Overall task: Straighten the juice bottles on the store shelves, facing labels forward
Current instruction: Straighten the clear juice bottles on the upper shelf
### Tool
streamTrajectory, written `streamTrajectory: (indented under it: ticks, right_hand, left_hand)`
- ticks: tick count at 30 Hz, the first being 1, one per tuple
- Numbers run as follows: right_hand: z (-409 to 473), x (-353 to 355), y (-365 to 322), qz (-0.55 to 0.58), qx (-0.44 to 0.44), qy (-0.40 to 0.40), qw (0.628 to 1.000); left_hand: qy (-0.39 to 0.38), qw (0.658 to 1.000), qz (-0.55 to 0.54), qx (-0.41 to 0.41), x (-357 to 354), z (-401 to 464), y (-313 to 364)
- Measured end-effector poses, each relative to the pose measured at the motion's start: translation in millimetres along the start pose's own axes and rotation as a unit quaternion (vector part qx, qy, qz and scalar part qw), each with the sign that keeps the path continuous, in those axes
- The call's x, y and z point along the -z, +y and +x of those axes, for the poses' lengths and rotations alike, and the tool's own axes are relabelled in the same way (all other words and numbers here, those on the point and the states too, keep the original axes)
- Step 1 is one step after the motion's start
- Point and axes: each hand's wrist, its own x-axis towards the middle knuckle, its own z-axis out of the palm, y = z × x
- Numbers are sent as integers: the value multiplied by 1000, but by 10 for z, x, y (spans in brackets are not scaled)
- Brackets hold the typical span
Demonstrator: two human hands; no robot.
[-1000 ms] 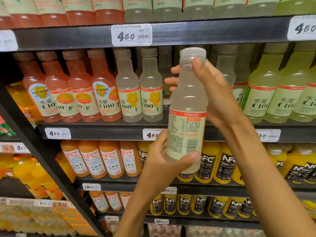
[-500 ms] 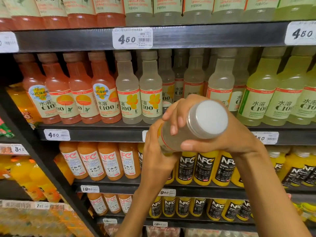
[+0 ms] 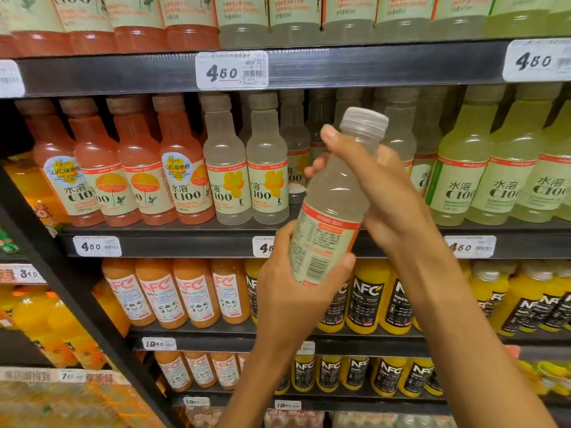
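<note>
Bottle (image 3: 335, 208) of pale cloudy juice is what I am watching through the head camera: it is sitting out in front of the shelves, tilted with its grey cap (image 3: 364, 119) leaning up and to the right, and both hands are on it. The left hand (image 3: 296, 291) is wrapping the lower half, thumb curling over the bottom edge of the label. The right hand (image 3: 380, 193) is clasping the shoulder and neck, its thumb lying along the near side below the cap. The label side that is facing me is showing fine print and a barcode (the back, not the front).

Behind the bottle, the middle shelf (image 3: 191, 245) is carrying a row of the same make: orange-pink bottles (image 3: 136, 174) on the left, two clear ones (image 3: 247, 171) with yellow flower labels just left of the held bottle, and yellow-green ones (image 3: 500, 171) on the right. A price tag (image 3: 232, 70) reading 450 is hanging on the shelf edge above. Orange NFC bottles (image 3: 179, 291) are standing on the shelf below.
</note>
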Motion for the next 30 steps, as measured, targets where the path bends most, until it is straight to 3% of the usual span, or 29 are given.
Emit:
streamTrajectory:
  ticks: [2, 4, 7, 9, 11, 13, 15, 17, 21, 23, 25, 26, 28, 30]
  right_hand:
    - [14, 45, -46, -28, -27, -49, 998]
    - [65, 87, -73, -9, -41, -101, 994]
    - [90, 23, -38, 147, -42, -166, 974]
    - [95, -24, -5, 236, -54, -204, 949]
    - [86, -16, -19, 178, -40, -174, 968]
    - [80, 0, -57, 61, -10, -90, 994]
    - [82, -9, -74, -25, 5, -17, 1000]
    - [104, -19, -87, -41, -26, 4, 999]
    - [152, 41, -129, -36, -79, -37, 996]
    - [158, 51, -101, 45, -97, -67, 992]
    - [149, 27, -78, 107, -100, -79, 986]
    - [147, 23, -69, 115, -92, -75, 986]
    - [145, 28, -65, 92, -62, -62, 992]
    - [129, 32, -76, 29, -9, -50, 998]
  left_hand:
    - [-19, 997, -73, 32, 61, 39, 21]
    - [-90, 970, -195, 113, 159, 48, 22]
    - [-237, 897, -320, 191, 208, 5, -12]
    - [-256, 884, -338, 199, 165, -17, -38]
    - [-223, 896, -324, 205, 132, -14, -51]
    - [-149, 937, -257, 181, 138, 15, -87]
    - [-119, 963, -207, 124, 105, 46, -51]
    - [-106, 970, -192, 108, 17, 40, -15]
    - [-122, 930, -297, 181, -17, 28, -24]
    - [-187, 887, -370, 204, 19, 58, -19]
    - [-211, 872, -388, 211, 27, 74, -20]
    - [-203, 880, -375, 211, 26, 74, -35]
    - [-151, 926, -283, 198, 51, 75, -55]
    - [-131, 958, -210, 144, 73, 81, -51]
